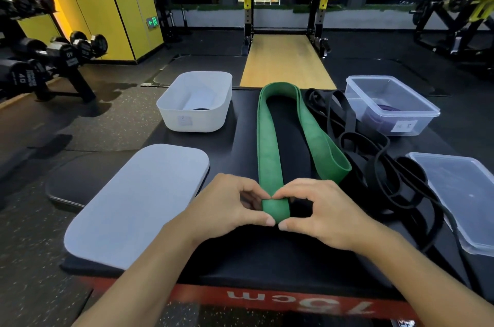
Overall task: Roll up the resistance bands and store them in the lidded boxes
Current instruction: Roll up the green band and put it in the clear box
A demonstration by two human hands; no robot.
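A wide green resistance band (267,145) lies in a long loop on the black padded box top (240,260). Its near end is folded over into a small roll. My left hand (230,209) and my right hand (318,209) pinch that roll from either side, thumbs below and fingertips on top. Several thin black bands (374,163) lie tangled to the right of the green one. An open white box (196,102) stands at the back left, its grey-white lid (139,203) flat in front of it. A clear box (390,104) at the back right holds something purple.
A clear plastic lid (462,195) lies at the right edge of the box top. A dumbbell rack (53,59) stands on the floor to the left. A squat rack with a wooden platform (287,59) is straight ahead.
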